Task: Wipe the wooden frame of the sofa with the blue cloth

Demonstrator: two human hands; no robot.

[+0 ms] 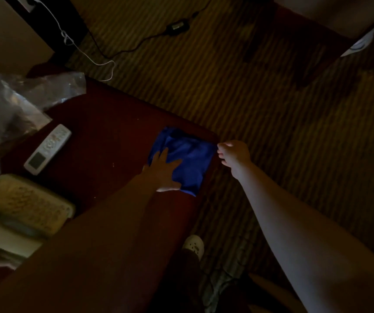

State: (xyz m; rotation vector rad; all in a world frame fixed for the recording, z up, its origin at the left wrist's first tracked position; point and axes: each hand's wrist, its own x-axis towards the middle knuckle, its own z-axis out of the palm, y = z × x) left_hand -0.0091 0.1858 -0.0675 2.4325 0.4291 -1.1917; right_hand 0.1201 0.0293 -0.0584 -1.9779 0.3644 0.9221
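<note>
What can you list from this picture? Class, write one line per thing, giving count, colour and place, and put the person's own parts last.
cloth: one, blue, on the table's far right corner
table: one, dark red-brown, left half of the view
remote: one, white, on the table, left of the cloth
telephone: one, cream, on the table's near left
plastic bag: one, clear, on the table's far left
cable: one, white, on the carpet, top left
adapter: one, black, on the carpet, top
carpet: one, striped brown, the floor
shoe: one, white, bottom centre
left hand: flat on the cloth
right hand: pinching the cloth's right edge
</note>
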